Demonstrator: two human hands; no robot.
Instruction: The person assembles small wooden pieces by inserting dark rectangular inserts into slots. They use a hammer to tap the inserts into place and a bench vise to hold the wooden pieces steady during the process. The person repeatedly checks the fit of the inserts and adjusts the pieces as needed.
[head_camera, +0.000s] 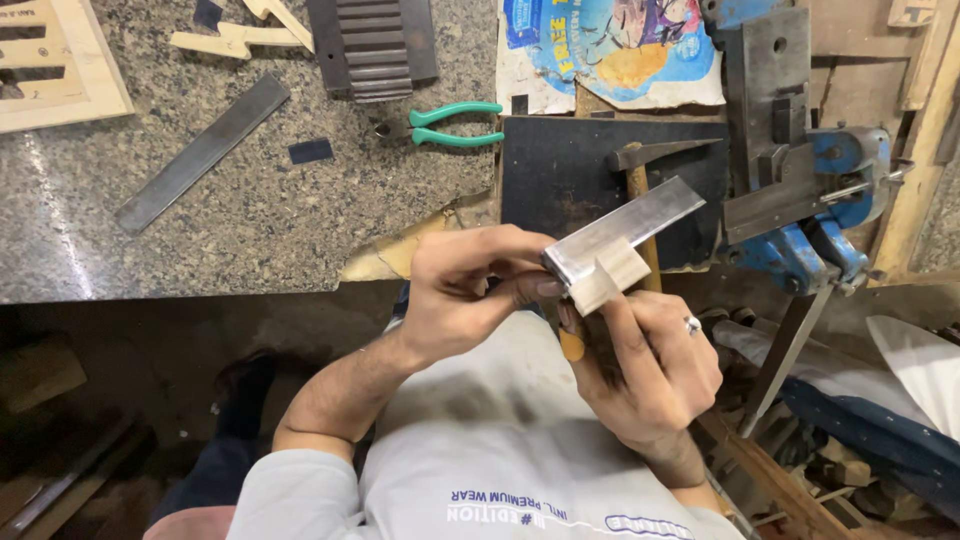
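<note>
Head view: both hands, left hand (465, 290) and right hand (650, 365), closed gripping metal bar (622, 232).

Overhead light, even and fairly bright on the granite bench (250, 220) with a glare streak at its left, metal bar (625, 230) blown out slightly, floor below the bench edge dark and muddy, mild wide-angle stretch at corners, focus sharp centrally.

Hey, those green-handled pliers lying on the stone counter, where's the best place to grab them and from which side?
Grip the pliers by the two green handles, coming from the right: the handles point right and lie slightly spread and bare on the granite counter, while the small dark jaws at the left end sit close to the ribbed dark block.
</note>
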